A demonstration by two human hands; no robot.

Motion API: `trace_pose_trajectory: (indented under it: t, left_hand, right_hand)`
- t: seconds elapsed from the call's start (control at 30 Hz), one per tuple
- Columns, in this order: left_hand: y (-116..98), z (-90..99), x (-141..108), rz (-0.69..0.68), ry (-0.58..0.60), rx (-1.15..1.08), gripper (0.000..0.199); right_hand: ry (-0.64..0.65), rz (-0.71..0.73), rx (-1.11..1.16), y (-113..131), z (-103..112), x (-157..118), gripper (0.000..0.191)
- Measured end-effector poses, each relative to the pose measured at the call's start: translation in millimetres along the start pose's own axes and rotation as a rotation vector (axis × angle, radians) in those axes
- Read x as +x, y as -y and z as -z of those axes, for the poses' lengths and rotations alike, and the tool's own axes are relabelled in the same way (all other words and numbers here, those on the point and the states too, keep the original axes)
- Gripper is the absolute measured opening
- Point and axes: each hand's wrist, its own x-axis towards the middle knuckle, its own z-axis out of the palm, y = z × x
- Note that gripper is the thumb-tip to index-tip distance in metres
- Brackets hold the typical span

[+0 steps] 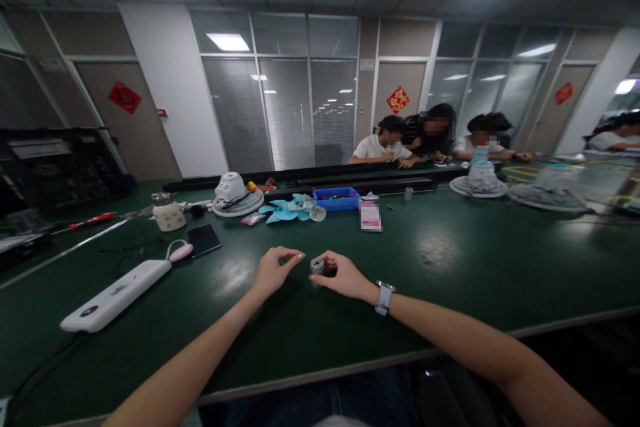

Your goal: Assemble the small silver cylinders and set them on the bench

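Note:
A small grey cylindrical part [317, 266] stands on the green table [400, 320], with dark openings in its top. My right hand [345, 275] grips it from the right between thumb and fingers; a watch is on that wrist. Just left of the part is my left hand [275, 269], its thumb and forefinger tips pressed together. Whether something tiny is pinched there is too small to tell. The two hands do not touch.
Beyond the hands are blue fan blades [285, 210], a blue bin [336, 198] and a white fan part [232, 195]. At left lie a white power strip [117, 293], a phone [204, 239] and a jar [169, 213]. Several people sit or lean across the table.

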Motion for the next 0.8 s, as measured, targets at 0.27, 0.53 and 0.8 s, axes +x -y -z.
trace_pose_trajectory:
  t: [0.27, 0.53, 0.8]
  left_hand:
    - [11, 0.5, -3, 0.021, 0.254, 0.016, 0.026]
    - [12, -4.7, -3, 0.136, 0.157, -0.020, 0.045]
    - [8, -4.4, -1, 0.218, -0.010, -0.066, 0.033]
  right_hand:
    - [0.005, -0.013, -0.026, 1, 1, -1, 0.040]
    - [0.007, -0.008, -0.015, 4, 2, -2, 0.040]
    - [-0.171, 0.055, -0.033, -6, 12, 12, 0.036]
